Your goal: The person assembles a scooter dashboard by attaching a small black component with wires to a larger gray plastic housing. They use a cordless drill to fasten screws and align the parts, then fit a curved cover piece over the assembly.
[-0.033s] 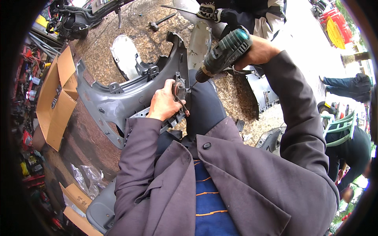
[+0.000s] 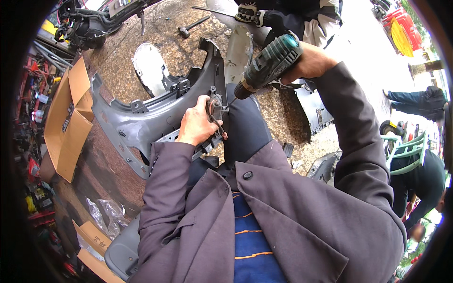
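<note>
A grey car fender lies across my lap, its wheel arch curving away from me. My left hand is closed on a small dark metal bracket at the fender's right end; a reddish-brown bent piece hangs from it. In my right hand is a green and black cordless drill, gripped by its handle. The drill tilts down to the left, and its thin bit points at the bracket's right edge. Whether the tip touches is too small to tell.
A hammer and white curved panels lie on the stony ground ahead. Open cardboard boxes and clear plastic bags are on my left. Another person's legs are at the far side; a green chair stands right.
</note>
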Demonstrator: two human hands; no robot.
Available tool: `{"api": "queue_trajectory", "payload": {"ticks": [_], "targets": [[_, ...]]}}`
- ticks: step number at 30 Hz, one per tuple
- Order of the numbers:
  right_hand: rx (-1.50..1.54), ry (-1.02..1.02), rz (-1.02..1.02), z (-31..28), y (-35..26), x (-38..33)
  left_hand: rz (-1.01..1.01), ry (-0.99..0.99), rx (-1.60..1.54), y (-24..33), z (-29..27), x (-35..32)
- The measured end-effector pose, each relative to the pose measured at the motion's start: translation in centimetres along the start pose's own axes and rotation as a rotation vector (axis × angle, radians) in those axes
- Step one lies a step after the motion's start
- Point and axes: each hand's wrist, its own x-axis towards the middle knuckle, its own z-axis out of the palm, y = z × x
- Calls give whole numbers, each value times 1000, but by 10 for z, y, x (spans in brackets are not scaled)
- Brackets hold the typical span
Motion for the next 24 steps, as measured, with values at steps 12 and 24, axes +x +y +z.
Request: {"api": "queue_trajectory", "payload": {"ticks": [12,24], "targets": [[-22,206,-346,-6,-5,1,37,93,0,-4,-2,9],[499,568,-112,7,124,-3,-94,222,-46,-13,-22,15]]}}
